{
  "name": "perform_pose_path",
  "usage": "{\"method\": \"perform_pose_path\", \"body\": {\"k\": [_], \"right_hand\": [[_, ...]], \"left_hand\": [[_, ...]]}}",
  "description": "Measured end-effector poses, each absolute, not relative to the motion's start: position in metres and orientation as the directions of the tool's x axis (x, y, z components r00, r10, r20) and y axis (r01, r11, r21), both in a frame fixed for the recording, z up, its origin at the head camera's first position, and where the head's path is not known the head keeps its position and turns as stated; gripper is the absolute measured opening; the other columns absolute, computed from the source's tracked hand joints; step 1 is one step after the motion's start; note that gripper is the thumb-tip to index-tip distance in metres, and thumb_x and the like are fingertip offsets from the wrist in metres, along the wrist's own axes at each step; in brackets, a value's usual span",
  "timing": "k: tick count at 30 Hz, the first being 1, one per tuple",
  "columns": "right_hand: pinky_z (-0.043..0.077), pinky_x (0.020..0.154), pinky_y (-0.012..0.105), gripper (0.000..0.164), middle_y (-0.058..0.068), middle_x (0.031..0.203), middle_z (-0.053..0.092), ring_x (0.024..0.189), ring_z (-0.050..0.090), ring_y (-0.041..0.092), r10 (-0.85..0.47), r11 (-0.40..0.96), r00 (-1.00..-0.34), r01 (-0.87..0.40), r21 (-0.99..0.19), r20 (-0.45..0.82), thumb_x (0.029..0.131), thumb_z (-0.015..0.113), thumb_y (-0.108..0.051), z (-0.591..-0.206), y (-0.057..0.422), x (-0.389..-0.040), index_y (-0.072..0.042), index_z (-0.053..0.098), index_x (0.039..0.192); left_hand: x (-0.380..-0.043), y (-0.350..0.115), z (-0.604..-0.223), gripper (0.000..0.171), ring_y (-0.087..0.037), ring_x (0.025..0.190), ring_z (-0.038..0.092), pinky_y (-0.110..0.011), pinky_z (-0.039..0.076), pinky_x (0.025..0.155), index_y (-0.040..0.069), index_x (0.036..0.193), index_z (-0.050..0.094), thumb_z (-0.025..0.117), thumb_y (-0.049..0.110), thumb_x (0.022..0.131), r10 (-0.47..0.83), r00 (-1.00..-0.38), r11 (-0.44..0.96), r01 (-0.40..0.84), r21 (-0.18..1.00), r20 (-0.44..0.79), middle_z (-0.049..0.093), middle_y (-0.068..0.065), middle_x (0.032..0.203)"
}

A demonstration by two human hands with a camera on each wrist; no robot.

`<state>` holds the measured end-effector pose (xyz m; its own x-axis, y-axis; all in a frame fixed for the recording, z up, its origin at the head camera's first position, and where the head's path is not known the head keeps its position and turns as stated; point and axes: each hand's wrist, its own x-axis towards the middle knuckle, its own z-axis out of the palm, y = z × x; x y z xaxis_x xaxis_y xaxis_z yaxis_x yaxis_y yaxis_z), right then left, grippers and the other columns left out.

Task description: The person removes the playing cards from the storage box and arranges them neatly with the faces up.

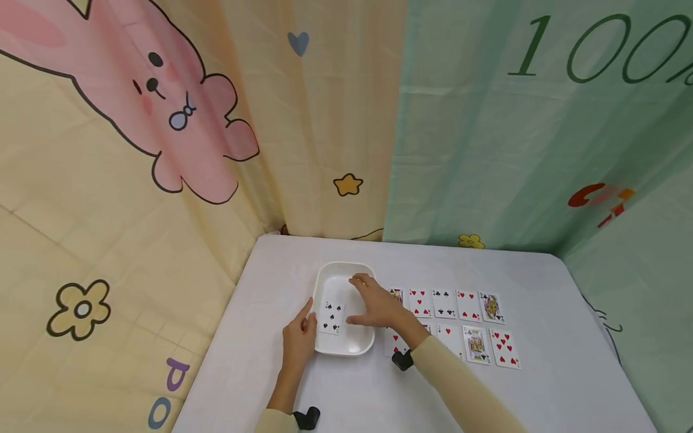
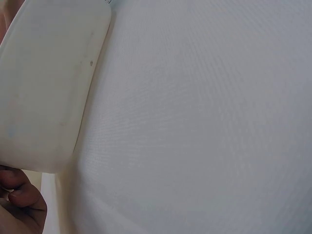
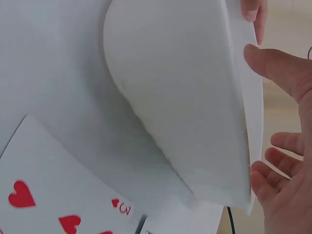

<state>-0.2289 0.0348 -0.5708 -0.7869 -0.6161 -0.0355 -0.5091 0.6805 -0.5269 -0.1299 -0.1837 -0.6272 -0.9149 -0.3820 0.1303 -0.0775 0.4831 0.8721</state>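
A white tray (image 1: pixel 360 343) with raised sides stands on the left part of the table. Inside it, toward the left wall, lies a face-up playing card (image 1: pixel 331 317) with black pips. My left hand (image 1: pixel 299 337) holds the tray's left rim between thumb and fingers; curled fingers (image 2: pixel 22 195) show beside the tray's wall in the left wrist view. Over the tray's right side reaches my right hand (image 1: pixel 375 304), thumb and fingers spread apart with nothing between them. Its thumb (image 3: pixel 273 61) points across the rim in the right wrist view.
Right of the tray, face-up playing cards lie in two rows, among them a king (image 1: pixel 477 345) and a seven of hearts (image 1: pixel 505 349). My right forearm (image 1: pixel 460 379) covers part of the near row. Printed curtains (image 1: pixel 335 120) hang behind the white table (image 1: pixel 568 361).
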Motion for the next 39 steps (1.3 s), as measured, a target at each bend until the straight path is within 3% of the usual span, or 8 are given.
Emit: {"method": "perform_pose_path", "body": {"k": [6, 12, 19, 28, 39], "right_hand": [[0.044, 0.115, 0.044, 0.106, 0.014, 0.161, 0.036, 0.144, 0.044, 0.030, -0.662, 0.672, -0.745, -0.538, -0.510, -0.086, 0.075, 0.089, -0.048, -0.577, 0.015, -0.227, -0.005, 0.037, 0.158], [0.047, 0.112, 0.041, 0.112, 0.012, 0.158, 0.041, 0.141, 0.048, 0.028, -0.657, 0.722, -0.743, -0.573, -0.388, -0.126, 0.068, 0.092, -0.054, -0.584, -0.004, -0.230, -0.008, 0.039, 0.156], [0.049, 0.108, 0.040, 0.119, 0.007, 0.154, 0.046, 0.135, 0.050, 0.025, -0.621, 0.783, -0.759, -0.590, -0.198, -0.195, 0.062, 0.087, -0.072, -0.596, -0.015, -0.231, -0.010, 0.043, 0.154], [0.052, 0.100, 0.038, 0.097, 0.003, 0.141, 0.056, 0.123, 0.054, 0.021, -0.616, 0.788, -0.767, -0.597, -0.153, -0.181, 0.066, 0.085, -0.070, -0.593, -0.018, -0.231, -0.012, 0.059, 0.140], [0.053, 0.098, 0.036, 0.087, 0.002, 0.138, 0.057, 0.118, 0.055, 0.019, -0.619, 0.785, -0.763, -0.600, -0.152, -0.184, 0.072, 0.083, -0.065, -0.598, -0.020, -0.230, -0.014, 0.061, 0.139]], "left_hand": [[-0.128, -0.183, -0.629, 0.042, -0.004, 0.052, 0.036, -0.021, 0.032, 0.046, 0.017, 0.142, 0.064, 0.064, 0.011, 0.100, -0.375, -0.915, 0.483, -0.053, 0.874, 0.152, 0.042, 0.005, 0.060], [-0.128, -0.185, -0.630, 0.041, -0.002, 0.051, 0.035, -0.021, 0.030, 0.044, 0.017, 0.140, 0.066, 0.065, 0.010, 0.100, -0.385, -0.904, 0.490, -0.030, 0.871, 0.186, 0.042, 0.006, 0.059], [-0.126, -0.183, -0.631, 0.041, -0.002, 0.050, 0.035, -0.021, 0.030, 0.044, 0.017, 0.140, 0.066, 0.064, 0.010, 0.100, -0.371, -0.912, 0.482, -0.029, 0.876, 0.173, 0.042, 0.006, 0.059], [-0.127, -0.183, -0.628, 0.041, -0.002, 0.050, 0.035, -0.021, 0.032, 0.045, 0.017, 0.142, 0.065, 0.064, 0.011, 0.101, -0.365, -0.914, 0.483, -0.022, 0.876, 0.178, 0.043, 0.005, 0.060], [-0.128, -0.184, -0.626, 0.042, -0.004, 0.051, 0.036, -0.021, 0.031, 0.046, 0.018, 0.142, 0.064, 0.064, 0.011, 0.101, -0.376, -0.912, 0.487, -0.046, 0.872, 0.162, 0.043, 0.004, 0.060]]}}
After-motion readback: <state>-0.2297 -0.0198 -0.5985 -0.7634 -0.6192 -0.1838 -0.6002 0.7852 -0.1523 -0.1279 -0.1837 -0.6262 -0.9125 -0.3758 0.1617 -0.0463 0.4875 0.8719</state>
